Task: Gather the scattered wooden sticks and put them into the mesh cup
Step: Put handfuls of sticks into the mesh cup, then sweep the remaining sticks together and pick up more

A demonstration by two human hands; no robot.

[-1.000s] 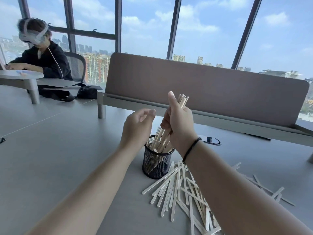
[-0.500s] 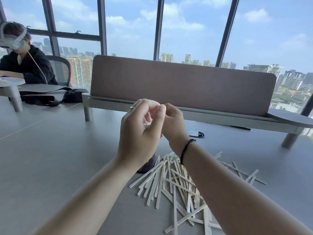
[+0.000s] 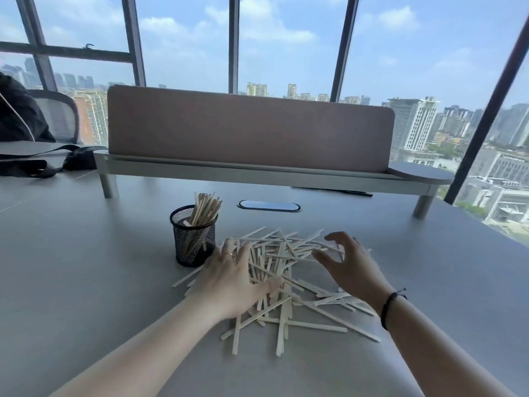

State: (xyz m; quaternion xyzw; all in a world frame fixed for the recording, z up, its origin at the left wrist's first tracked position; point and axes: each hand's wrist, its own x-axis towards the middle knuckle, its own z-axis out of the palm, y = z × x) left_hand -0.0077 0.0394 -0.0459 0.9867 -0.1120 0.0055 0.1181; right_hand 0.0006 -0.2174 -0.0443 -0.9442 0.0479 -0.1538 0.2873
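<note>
A heap of loose wooden sticks [image 3: 289, 270] is lying criss-crossed on the grey table [image 3: 86, 282] at the middle of the frame, and just left of it a black mesh cup [image 3: 194, 239] is standing upright with a bundle of sticks leaning inside it. The left hand [image 3: 232, 282] is lying spread and flat on the left edge of the heap, a ring on one finger. The right hand [image 3: 350, 267] is hovering open over the heap's right edge, fingers loosely curved, gripping nothing.
</note>
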